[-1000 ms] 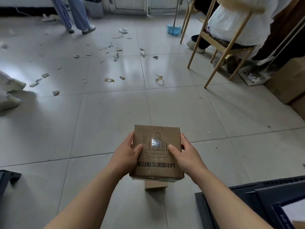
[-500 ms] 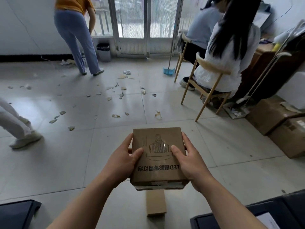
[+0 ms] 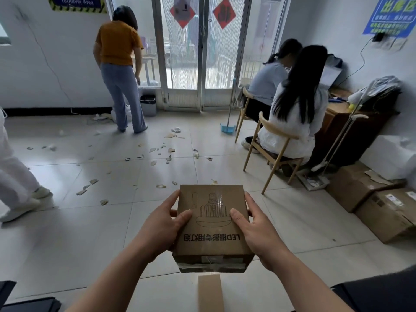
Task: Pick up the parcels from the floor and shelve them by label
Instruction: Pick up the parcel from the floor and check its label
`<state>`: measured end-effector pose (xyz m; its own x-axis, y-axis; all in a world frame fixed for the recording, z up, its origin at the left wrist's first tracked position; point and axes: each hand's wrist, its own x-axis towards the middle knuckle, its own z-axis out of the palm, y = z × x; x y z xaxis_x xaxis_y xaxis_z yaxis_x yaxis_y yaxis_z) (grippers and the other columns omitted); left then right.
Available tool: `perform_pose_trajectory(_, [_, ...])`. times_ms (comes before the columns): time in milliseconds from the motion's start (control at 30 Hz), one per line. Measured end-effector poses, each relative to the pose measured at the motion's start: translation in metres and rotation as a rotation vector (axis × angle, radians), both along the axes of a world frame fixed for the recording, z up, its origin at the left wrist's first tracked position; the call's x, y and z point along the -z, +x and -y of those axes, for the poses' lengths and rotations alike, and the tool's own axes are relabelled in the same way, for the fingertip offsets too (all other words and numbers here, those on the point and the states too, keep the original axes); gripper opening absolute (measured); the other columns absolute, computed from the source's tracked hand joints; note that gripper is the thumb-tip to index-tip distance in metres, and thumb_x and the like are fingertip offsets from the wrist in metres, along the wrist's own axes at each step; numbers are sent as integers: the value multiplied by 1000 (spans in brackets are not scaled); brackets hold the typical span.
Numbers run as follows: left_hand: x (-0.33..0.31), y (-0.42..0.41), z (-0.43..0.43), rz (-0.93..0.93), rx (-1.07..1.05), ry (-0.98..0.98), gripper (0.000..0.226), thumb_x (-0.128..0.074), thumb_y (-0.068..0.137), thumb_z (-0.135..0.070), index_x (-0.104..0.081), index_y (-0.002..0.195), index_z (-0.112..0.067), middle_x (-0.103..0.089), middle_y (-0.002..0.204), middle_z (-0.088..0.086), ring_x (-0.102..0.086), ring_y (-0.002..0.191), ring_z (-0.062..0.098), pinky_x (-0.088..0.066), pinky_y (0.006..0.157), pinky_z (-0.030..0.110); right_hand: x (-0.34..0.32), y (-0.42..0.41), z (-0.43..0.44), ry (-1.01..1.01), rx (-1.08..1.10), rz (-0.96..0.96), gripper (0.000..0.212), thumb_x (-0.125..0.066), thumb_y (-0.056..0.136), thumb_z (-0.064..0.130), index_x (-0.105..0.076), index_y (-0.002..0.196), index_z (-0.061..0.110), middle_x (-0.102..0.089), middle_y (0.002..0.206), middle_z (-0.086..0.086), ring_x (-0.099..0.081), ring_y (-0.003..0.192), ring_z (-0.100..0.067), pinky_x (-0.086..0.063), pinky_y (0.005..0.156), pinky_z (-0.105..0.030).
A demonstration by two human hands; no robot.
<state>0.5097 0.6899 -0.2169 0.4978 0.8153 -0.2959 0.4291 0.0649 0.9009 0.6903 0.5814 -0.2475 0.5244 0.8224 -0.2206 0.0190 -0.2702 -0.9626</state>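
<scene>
Tiled floor (image 3: 67, 244) under one parcel (image 3: 210, 224) — near-square face up, print inverted; left hand (image 3: 162, 228) and right hand (image 3: 258, 233) clamp its sides.

Upper left of frame: I note a person in an orange top (image 3: 117, 41) standing, back to me, just beside a small grey bin (image 3: 148, 104) at the foot of the glass doors (image 3: 202, 64). Two red diamond papers (image 3: 182, 11) hang on the glass.

Wall sign (image 3: 77, 2), top left, reads "Turnover Area". Blue poster (image 3: 392, 14), top right: I cannot read it.

Right of centre: a person in a white top (image 3: 299, 122) sits on a wooden chair (image 3: 272, 126). A second person in pale blue (image 3: 266, 84) sits beyond. Both face a brown tabletop (image 3: 337, 106).

A blue dustpan (image 3: 227, 128) stands just left of the chairs. Cardboard scraps (image 3: 157, 154) are strewn over the tiled floor (image 3: 67, 221) mid-frame. White-trousered legs (image 3: 13, 172) at the left edge.
</scene>
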Motion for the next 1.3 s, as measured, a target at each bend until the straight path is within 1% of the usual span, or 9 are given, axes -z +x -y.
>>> perform_pose_trajectory(200, [-35,-20,18,18,0,6,61,-54,95,-25,-24,145,-44,-60,107,6,-69,85,23,-60,62,49,-44,-22,20,48,-40,-29,64,-56,92,33,-20,144,43,-48,129,6,-64,101,-18,-60,75,-37])
perform_pose_trajectory(367, [-47,-37,36,54,-37,-12,61,-51,96,-22,-23,147,-41,-61,105,4,-69,86,22,-60,64,43,-63,-41,35,74,-64,-20,65,-56,92,32,-19,144,45,-48,133,4,-63,102,-18,-60,75,-39])
perform_pose_trajectory(500, [-59,-48,48,83,-47,8,61,-51,96,-19,-24,145,-43,-60,109,6,-70,86,23,-60,65,41,-73,-51,43,121,-82,9,64,-56,92,28,-22,143,46,-49,125,9,-59,105,-15,-59,75,-36])
perform_pose_trajectory(667, [-84,-62,51,66,49,53,80,-58,92,-15,-9,145,-51,-56,109,3,-69,90,24,-61,70,40,-90,-48,49,138,-154,111,73,-63,88,30,-18,135,62,-42,138,4,-52,120,-21,-55,88,-43])
perform_pose_trajectory(767, [-100,-71,49,71,96,93,82,-66,87,-11,-20,141,-52,-52,113,6,-67,92,27,-61,70,43,-106,-46,52,129,-222,166,84,-66,85,28,-9,129,72,-39,136,2,-55,115,-23,-56,87,-42])
perform_pose_trajectory(900, [-108,-82,47,135,123,115,74,-74,78,-5,-34,122,-51,-45,125,6,-68,94,35,-61,68,49,-123,-44,56,150,-280,241,84,-70,82,27,-14,126,71,-39,134,0,-54,114,-22,-56,86,-40])
perform_pose_trajectory(1133, [-112,-89,46,239,130,123,50,-66,85,-5,-36,110,-36,-51,128,6,-70,92,35,-58,70,56,-135,-51,59,216,-312,272,78,-73,78,11,-25,123,54,-39,134,4,-51,120,-24,-55,88,-41])
perform_pose_trajectory(1233, [-115,-91,48,248,131,122,41,-63,88,-6,-37,107,-31,-50,128,7,-67,97,38,-57,71,58,-133,-54,61,223,-303,307,77,-76,75,11,-25,119,48,-39,132,8,-51,116,-18,-55,87,-33])
perform_pose_trajectory(1300, [-116,-91,50,245,128,135,36,-61,89,-7,-37,105,-28,-50,128,6,-66,98,40,-57,71,59,-132,-57,62,229,-297,299,75,-77,74,8,-26,114,45,-40,124,13,-54,104,-7,-57,76,-23])
